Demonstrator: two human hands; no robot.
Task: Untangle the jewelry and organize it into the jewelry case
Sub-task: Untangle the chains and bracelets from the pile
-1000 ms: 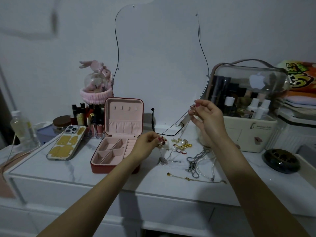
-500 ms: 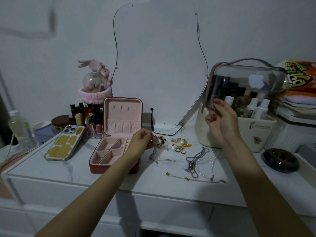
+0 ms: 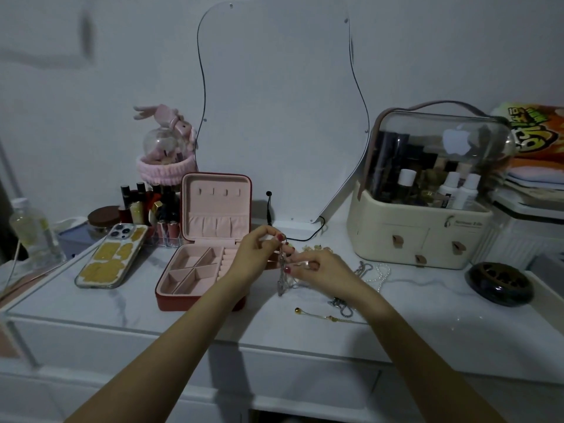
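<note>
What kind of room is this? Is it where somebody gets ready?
Probably a bedroom dressing table. A wavy-edged mirror leans on the wall, lipsticks stand beside an open jewelry case, and a clear-lidded cosmetics box holds bottles.

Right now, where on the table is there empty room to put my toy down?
Bare marble shows between the yellow-cased phone and the open red jewelry case, and along the front edge below the thin gold chain. It's crowded right of the case, where necklaces lie.
</note>
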